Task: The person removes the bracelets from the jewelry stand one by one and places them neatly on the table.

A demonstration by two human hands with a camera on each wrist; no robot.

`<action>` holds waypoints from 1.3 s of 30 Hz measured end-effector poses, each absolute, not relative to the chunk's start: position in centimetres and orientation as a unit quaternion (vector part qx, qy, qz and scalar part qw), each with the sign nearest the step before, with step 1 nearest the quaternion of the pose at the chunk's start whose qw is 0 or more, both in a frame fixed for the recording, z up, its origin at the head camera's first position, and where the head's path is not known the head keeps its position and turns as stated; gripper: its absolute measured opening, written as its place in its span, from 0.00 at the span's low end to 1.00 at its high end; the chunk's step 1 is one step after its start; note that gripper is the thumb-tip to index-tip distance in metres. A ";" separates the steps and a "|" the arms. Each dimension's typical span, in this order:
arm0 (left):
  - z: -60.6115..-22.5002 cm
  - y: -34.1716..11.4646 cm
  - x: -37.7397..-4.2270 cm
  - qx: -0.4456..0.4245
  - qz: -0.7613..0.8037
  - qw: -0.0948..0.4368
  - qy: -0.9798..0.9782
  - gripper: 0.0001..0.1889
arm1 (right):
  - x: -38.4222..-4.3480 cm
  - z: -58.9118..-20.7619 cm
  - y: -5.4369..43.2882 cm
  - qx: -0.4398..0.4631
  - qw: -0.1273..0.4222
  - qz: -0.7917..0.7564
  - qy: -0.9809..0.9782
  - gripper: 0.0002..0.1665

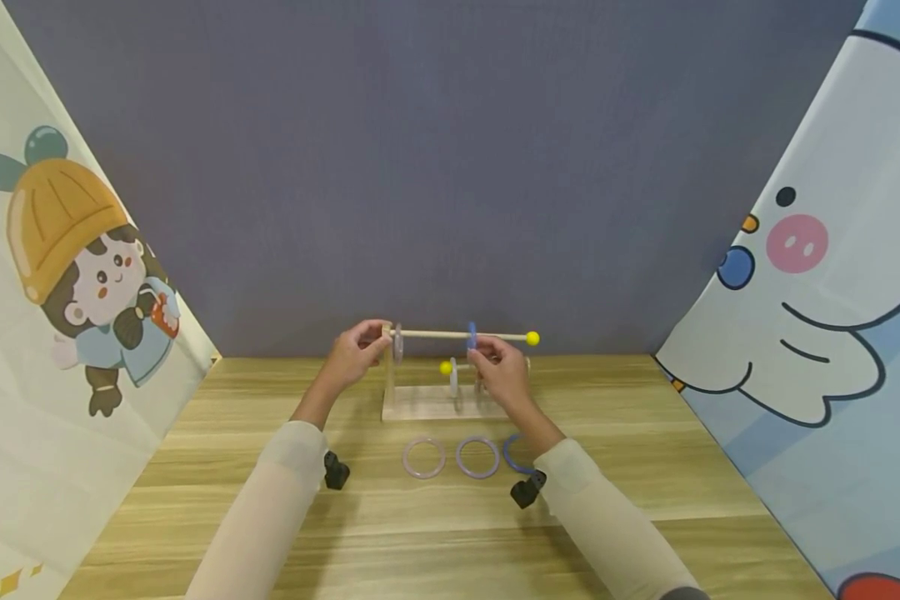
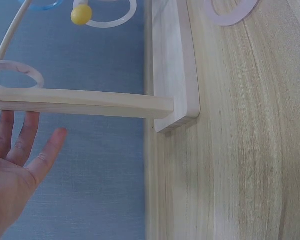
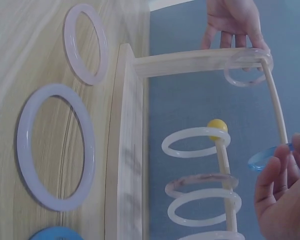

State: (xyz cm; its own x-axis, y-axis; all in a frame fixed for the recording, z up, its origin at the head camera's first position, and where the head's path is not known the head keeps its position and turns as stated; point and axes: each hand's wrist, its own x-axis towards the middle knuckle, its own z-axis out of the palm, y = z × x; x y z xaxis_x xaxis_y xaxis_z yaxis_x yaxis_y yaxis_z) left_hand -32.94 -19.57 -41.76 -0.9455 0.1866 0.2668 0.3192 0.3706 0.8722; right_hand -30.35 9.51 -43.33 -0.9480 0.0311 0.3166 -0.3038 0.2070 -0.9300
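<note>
Atop the pale wooden rack (image 1: pixel 423 403), R hand (image 1: pixel 506 373) pinched a translucent blue ring (image 1: pixel 472 332) round the slim top rod (image 1: pixel 435 334), L hand (image 1: pixel 351 357) the rack's upright post (image 1: pixel 390 377). Poss. risk: hard R pull could've tipped rack.

A wood-grained counter (image 1: pixel 645 442) is carrying a pale wooden stand (image 1: pixel 420 403), which is sitting toward the back. In front of it, a pinkish ring (image 3: pixel 104 52), a lavender ring (image 3: pixel 24 140) and a blue ring (image 3: pixel 57 233) are lying flat in a row, left to right, the lavender one between the others.
</note>
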 end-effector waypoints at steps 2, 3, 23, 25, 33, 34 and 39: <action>-41.8 -19.6 -33.0 -0.153 -0.538 0.060 -0.827 0.22 | -30.3 -43.3 9.8 0.088 0.132 0.622 -0.767 0.15; -41.8 -19.6 -33.0 -0.152 -0.539 0.060 -0.826 0.22 | -30.2 -43.3 9.9 0.087 0.132 0.621 -0.768 0.14; -41.8 -19.5 -32.9 -0.148 -0.542 0.060 -0.825 0.21 | -30.4 -43.3 12.9 0.066 0.143 0.622 -0.767 0.15; -41.7 -19.5 -32.8 -0.149 -0.542 0.060 -0.825 0.21 | -30.3 -43.3 13.3 0.062 0.142 0.624 -0.766 0.15; -41.5 -19.3 -32.5 -0.147 -0.541 0.062 -0.826 0.21 | -30.2 -43.3 14.8 0.046 0.139 0.624 -0.768 0.17; -41.5 -19.3 -32.5 -0.147 -0.541 0.062 -0.826 0.21 | -30.2 -43.3 15.0 0.044 0.139 0.623 -0.768 0.17; -41.6 -19.4 -32.6 -0.148 -0.541 0.062 -0.826 0.21 | -30.3 -43.3 15.8 0.041 0.147 0.624 -0.766 0.18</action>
State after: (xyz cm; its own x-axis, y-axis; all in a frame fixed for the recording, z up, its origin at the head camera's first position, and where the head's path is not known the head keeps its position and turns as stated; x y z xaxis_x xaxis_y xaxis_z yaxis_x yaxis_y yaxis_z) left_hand -32.61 -19.37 -41.60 -0.9485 0.1773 0.2626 0.3116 0.3714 0.8746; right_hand -30.29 15.79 -43.30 -0.9531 0.1211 0.2773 -0.2472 0.2169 -0.9444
